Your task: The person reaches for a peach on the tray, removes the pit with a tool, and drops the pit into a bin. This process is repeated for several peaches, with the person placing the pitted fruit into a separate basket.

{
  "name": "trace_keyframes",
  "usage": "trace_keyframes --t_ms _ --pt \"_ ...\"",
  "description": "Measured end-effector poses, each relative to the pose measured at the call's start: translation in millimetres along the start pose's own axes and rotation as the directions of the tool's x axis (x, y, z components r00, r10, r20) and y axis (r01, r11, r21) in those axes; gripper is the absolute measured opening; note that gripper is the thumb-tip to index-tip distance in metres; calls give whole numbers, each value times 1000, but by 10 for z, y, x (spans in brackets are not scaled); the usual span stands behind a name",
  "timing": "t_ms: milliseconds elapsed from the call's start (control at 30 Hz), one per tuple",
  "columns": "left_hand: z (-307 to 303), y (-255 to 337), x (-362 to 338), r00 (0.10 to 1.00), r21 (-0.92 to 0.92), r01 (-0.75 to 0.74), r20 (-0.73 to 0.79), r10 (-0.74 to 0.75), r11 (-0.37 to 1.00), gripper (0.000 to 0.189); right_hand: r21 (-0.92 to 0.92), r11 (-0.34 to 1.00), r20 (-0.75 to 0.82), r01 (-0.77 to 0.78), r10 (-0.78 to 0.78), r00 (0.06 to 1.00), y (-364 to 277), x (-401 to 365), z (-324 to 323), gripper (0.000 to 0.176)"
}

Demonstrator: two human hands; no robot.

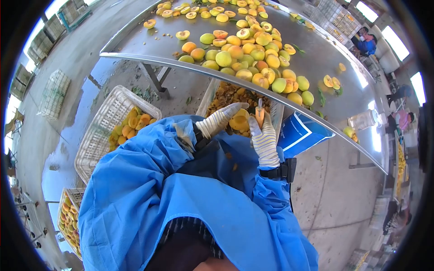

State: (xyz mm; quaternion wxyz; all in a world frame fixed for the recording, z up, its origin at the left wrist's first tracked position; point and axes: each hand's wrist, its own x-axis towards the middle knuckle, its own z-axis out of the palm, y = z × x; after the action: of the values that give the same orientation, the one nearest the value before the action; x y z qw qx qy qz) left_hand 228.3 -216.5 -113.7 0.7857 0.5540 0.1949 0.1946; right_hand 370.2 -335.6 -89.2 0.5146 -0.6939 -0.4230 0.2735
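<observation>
My left hand (222,120), in a striped work glove, is closed around a yellow peach half (239,121) in front of my apron. Close beside it, my gloved right hand (264,139) grips a small tool with an orange-brown handle (259,114). A narrow metal end points up from the handle toward the table, but its exact shape is too small to tell. Beneath both hands stands a crate (206,95) with brown pits and scraps (228,96). Whole and halved peaches (246,49) are heaped on the metal table (149,40) just ahead.
A white crate of peach halves (92,131) stands on the floor at left, with another filled crate (68,192) behind it. A blue bag (300,133) hangs under the table edge at right. A clear jar (361,120) lies on the table. Other people (365,43) are farther off.
</observation>
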Motion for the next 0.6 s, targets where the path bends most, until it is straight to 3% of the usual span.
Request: trace_keyframes --t_ms 67,133,167,200,233,300,367,400,433,467,533,600 --pt "2 76 -48 990 87 105 89 -113 991 73 -313 921 -20 233 -251 968 68 91 100 41" --pt "-25 -6 -74 995 16 96 28 -96 995 70 -316 940 -12 125 -136 991 174 151 45 40" --pt "-163 -211 20 1000 -70 24 -4 -24 997 66 -339 938 -86 71 -106 991 196 151 -4 40" --pt "-200 -49 -44 999 -23 -6 -50 5 1000 65 -368 923 -119 116 -171 978 341 182 -93 41" --pt "-227 194 -190 995 25 -32 -93 34 999 63 -552 833 -120 37 -123 985 315 143 -207 41" --pt "-395 542 -455 964 395 -43 -225 142 918 51 -562 820 -70 108 -178 982 510 109 -324 40" --pt "-668 818 -764 921 772 102 -311 233 627 40 -548 832 -25 89 -122 992 513 83 -325 42" --pt "-1052 767 -877 916 956 62 -169 364 287 39 -515 855 -2 50 -60 998 326 37 -316 45" --pt "-1227 831 -1067 925 957 188 -248 288 220 32 -482 876 24 8 4 1000 226 13 -297 48" --pt "-1320 955 -1265 915 928 346 -367 166 141 38 -497 868 39 28 -10 999 239 16 -281 48" --pt "-1302 1263 -1494 789 794 606 -608 -91 -49 47 -521 851 64 66 -38 997 280 33 -255 50" --pt "-1595 1181 -1615 854 807 519 -496 154 -280 52 -468 879 109 86 -40 993 312 59 -228 48"
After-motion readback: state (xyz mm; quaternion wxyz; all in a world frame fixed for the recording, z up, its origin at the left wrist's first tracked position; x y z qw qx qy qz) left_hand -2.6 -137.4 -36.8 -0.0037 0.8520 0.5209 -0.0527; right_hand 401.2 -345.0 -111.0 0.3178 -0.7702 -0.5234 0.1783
